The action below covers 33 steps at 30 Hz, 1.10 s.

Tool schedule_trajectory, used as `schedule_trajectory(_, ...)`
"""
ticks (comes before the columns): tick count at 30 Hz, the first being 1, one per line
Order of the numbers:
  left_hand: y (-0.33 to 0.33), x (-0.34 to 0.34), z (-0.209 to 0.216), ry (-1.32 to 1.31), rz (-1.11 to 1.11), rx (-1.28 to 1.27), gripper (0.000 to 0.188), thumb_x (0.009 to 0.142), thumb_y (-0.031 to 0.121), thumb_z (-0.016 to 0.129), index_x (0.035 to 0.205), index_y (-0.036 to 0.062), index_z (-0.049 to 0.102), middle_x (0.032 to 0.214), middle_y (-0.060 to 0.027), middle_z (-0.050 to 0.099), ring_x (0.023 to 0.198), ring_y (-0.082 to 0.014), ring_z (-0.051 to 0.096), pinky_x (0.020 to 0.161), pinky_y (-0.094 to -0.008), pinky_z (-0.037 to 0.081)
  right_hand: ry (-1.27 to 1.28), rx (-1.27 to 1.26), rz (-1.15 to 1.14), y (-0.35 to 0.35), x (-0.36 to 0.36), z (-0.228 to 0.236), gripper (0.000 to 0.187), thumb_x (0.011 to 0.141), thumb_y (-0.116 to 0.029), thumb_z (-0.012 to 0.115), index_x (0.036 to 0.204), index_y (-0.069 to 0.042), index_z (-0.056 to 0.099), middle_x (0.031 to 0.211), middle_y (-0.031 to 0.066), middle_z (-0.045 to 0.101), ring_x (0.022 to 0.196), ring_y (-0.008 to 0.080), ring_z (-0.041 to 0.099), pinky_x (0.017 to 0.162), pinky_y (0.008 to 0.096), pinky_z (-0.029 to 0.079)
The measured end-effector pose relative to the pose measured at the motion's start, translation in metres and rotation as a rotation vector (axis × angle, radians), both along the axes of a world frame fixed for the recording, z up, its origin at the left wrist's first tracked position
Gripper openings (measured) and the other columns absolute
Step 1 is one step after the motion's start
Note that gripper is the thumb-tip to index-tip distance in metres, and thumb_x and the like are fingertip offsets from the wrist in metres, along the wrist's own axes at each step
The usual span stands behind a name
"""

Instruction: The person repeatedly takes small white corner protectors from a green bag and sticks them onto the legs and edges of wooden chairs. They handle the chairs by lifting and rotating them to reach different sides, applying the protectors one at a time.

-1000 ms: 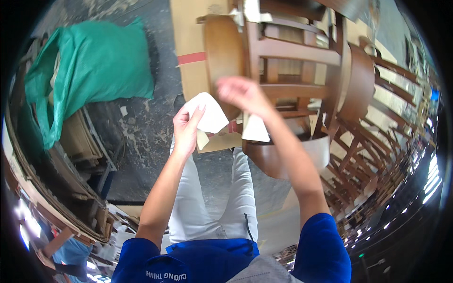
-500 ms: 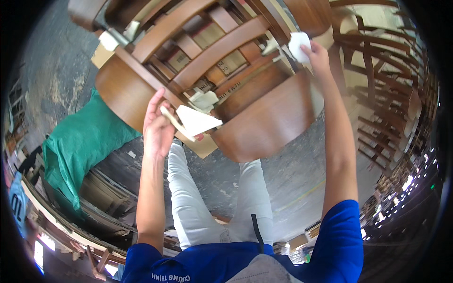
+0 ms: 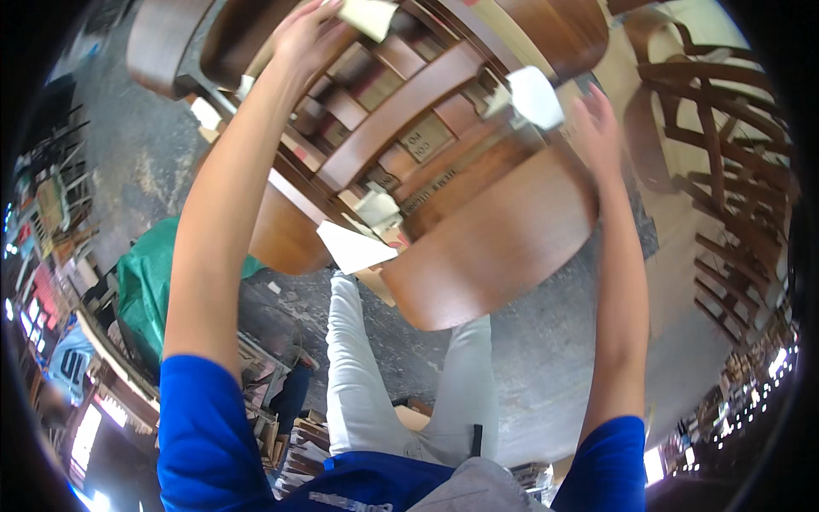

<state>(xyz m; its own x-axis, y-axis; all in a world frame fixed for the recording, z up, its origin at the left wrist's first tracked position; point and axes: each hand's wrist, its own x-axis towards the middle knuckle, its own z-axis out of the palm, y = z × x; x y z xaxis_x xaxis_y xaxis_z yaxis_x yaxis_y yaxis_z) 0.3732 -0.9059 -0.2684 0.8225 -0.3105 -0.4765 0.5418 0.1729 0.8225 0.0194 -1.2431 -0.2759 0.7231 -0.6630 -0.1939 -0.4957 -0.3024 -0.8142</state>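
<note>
White sheet, thin and soft-looking, is lying in pieces about a brown wooden chair frame that is filling the middle of the scene. One white piece is resting at the left end of the frame's broad, curved near panel; a second white piece is sitting past the panel's right end, and a small crumpled piece is lying between the slats, just beyond the first. The left hand is reaching over the frame to its far left side, its fingers holding a cream piece. The right hand, slightly blurred, is hovering just right of the second piece, its fingers extended and apart, grasping nothing visible. Beneath the slats, brown cardboard is showing. The person's pale trousers are standing at the near side, on a dark, worn floor, and blue sleeves are covering the upper arms. To the left, a green bag is lying partly behind the left forearm; farther left, a person in a light blue shirt is appearing. To the right, more brown chairs are crowding together.
</note>
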Motion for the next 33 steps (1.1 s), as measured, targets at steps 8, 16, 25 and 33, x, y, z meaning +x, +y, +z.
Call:
schedule_trajectory(8, -0.092, 0.157, -0.067, -0.227, 0.183, 0.033, 0.030, 0.093, -0.011, 0.057, 0.120, -0.0035, 0.066, 0.099, -0.0217, 0.073, 0.081, -0.0314, 0.075, 0.066, -0.0447, 0.066, 0.254, -0.039, 0.056, 0.013, -0.293, 0.039, 0.039, 0.102, -0.009, 0.065, 0.139, 0.003, 0.059, 0.142, 0.0170, 0.061, 0.133, 0.0275, 0.059, 0.113, 0.0390, 0.045)
schedule_trajectory(16, -0.117, 0.203, -0.107, -0.304, 0.358, 0.322, 0.031, 0.088, -0.009, 0.066, 0.118, 0.0008, 0.068, 0.090, -0.0172, 0.073, 0.068, -0.0244, 0.070, 0.048, -0.0345, 0.052, 0.837, 0.484, -0.567, 0.168, -0.602, 0.093, 0.040, 0.100, -0.018, 0.070, 0.136, -0.002, 0.063, 0.113, 0.0081, 0.069, 0.097, 0.0137, 0.065, 0.082, 0.0273, 0.054)
schedule_trajectory(25, -0.113, 0.179, -0.086, -0.289, 0.318, 0.226, 0.029, 0.090, 0.003, 0.071, 0.119, 0.0050, 0.068, 0.077, -0.0103, 0.070, 0.053, -0.0185, 0.059, 0.044, -0.0319, 0.044, 0.880, 0.808, -0.663, 0.287, -0.591, 0.152, 0.044, 0.099, -0.030, 0.073, 0.135, -0.006, 0.064, 0.110, 0.0076, 0.069, 0.092, 0.0164, 0.068, 0.075, 0.0325, 0.057)
schedule_trajectory(33, -0.102, 0.101, -0.049, -1.663, -0.616, 1.278, 0.035, 0.098, 0.036, 0.060, 0.122, 0.0109, 0.068, 0.132, -0.0150, 0.065, 0.124, -0.0371, 0.059, 0.099, -0.0526, 0.049, 0.800, 0.807, -0.797, 0.300, -0.550, 0.189, 0.043, 0.101, -0.027, 0.071, 0.135, -0.002, 0.062, 0.114, 0.0103, 0.069, 0.095, 0.0211, 0.071, 0.076, 0.0336, 0.058)
